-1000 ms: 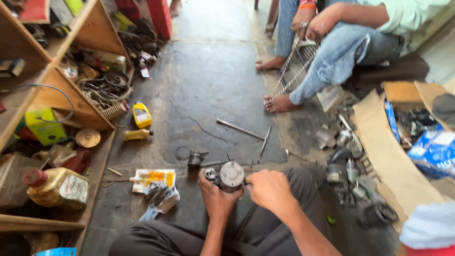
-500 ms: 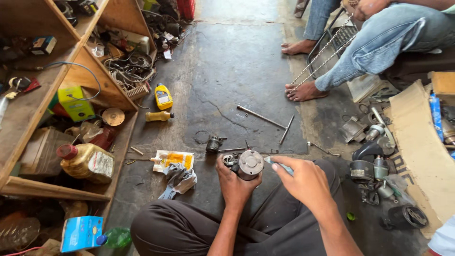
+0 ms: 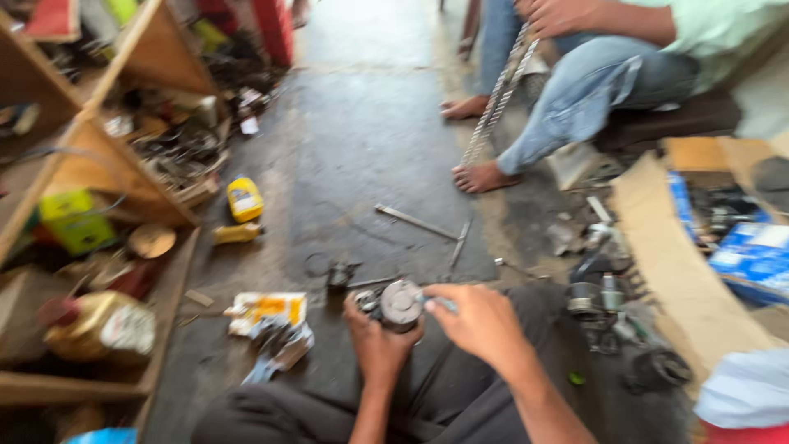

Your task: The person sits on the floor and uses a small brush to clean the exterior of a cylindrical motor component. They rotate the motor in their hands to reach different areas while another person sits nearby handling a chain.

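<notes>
Soft daylight, heavy motion blur

Even, dim-to-moderate light falls on the dark grey concrete floor (image 3: 370,148), brighter far; shadows are faint, and the whole frame smears, worst on the wooden shelves (image 3: 123,164) at left.

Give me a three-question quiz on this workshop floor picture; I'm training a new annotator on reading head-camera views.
1. True or false: the left hand holds the round metal part.
2. Where is the right hand?
A. on the yellow bottle
B. at the right side of the round metal part, with a small tool
C. on the flat metal bar
3. Fill in: the yellow bottle stands on the floor beside the wooden ____.

Key:
1. True
2. B
3. shelf
</notes>
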